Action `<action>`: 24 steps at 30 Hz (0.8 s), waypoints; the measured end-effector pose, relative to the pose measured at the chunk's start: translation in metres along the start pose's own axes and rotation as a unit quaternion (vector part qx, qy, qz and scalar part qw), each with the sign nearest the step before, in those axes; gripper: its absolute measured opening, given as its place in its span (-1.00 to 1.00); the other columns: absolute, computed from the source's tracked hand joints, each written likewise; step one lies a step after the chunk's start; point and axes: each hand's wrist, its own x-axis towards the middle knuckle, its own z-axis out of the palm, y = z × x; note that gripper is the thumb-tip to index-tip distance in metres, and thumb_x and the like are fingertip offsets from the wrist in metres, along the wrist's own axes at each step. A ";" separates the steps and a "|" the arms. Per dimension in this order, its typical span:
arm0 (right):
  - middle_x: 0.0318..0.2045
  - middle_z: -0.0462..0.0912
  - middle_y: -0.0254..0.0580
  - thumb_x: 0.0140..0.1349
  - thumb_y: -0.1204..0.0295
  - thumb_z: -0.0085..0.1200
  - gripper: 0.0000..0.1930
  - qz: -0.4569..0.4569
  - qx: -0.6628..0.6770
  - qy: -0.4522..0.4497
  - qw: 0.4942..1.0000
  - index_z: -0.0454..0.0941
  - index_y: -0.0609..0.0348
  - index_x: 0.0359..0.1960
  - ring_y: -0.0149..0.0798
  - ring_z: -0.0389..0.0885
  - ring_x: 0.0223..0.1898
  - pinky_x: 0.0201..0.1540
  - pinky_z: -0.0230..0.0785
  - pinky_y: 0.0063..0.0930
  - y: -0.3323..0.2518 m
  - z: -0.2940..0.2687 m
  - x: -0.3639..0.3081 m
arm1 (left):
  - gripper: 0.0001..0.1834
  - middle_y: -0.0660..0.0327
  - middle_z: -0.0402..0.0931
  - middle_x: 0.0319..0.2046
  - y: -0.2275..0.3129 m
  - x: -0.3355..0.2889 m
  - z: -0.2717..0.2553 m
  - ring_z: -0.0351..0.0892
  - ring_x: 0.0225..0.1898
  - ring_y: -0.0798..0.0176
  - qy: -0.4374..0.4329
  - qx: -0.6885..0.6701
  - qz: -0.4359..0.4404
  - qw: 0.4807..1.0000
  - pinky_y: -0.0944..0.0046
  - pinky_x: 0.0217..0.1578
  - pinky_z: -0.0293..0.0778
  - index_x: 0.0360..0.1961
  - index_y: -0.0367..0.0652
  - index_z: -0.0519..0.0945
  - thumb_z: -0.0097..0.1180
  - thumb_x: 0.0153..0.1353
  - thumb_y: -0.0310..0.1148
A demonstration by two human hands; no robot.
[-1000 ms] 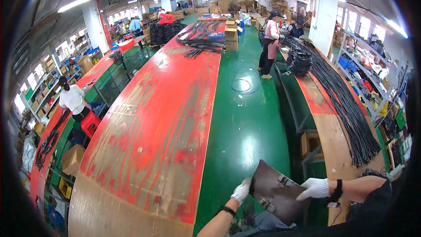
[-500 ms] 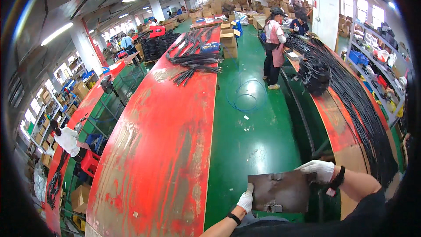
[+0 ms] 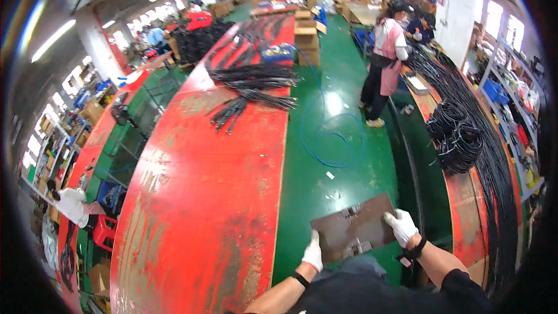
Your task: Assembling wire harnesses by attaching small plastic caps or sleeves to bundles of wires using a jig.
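Observation:
Both hands hold a dark brown, flat rectangular board [image 3: 332, 234] with silvery metal fittings along its two long edges. My left hand [image 3: 313, 252], in a white glove, is closed on its left edge. Also gloved in white, my right hand [image 3: 402, 227] grips the right edge, thumb on top. The board hangs in front of my body above the green floor, its right end turned farther away than its left. What lies under the board is hidden.
A long red worn table [image 3: 203, 197] runs along my left, with black cable bundles [image 3: 253, 84] at its far part. To the right, another table carries long black cables [image 3: 494, 180] and a coiled bundle [image 3: 456, 139]. A person in a pink apron [image 3: 388, 64] stands beside it. A blue hose [image 3: 325, 160] lies on the floor.
My hands and the board have moved left and a little up in view, and the board has turned counterclockwise. My right hand's thumb now lies over the board. The whole view has shifted.

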 end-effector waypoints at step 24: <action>-0.42 0.66 -0.22 0.43 0.11 0.25 -0.58 -0.057 -0.210 -0.142 0.966 0.68 0.34 -0.18 -0.42 0.54 -0.33 -0.24 0.44 -0.31 -0.289 -0.090 0.811 | -0.22 0.07 0.35 0.51 0.419 0.543 0.340 0.29 0.54 0.03 -0.150 -0.114 -0.002 0.982 -0.08 0.55 0.20 0.56 -0.23 0.26 0.33 0.45 -0.21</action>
